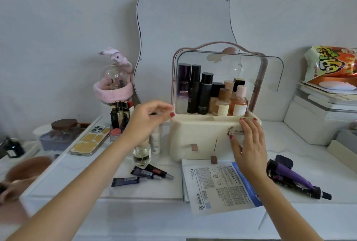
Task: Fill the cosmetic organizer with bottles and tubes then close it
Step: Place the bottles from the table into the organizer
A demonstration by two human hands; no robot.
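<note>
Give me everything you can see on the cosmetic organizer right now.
The cosmetic organizer is a cream, plastic-looking box with rounded corners, standing upright on the white table before the mirror. Its clear lid, pink-rimmed with a handle, is swung open. Bottles stand upright in its rear compartment; the front tray looks empty. Brown drawer tabs mark the front. The right hand rests on its front; the left hand is at its left corner.

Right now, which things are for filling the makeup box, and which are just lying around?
For the job: cream plastic organizer, dark and peach bottles inside it, small dark tubes, purple tube.

Just lying about: phone in yellow case, orange snack bag, pink headband.
</note>
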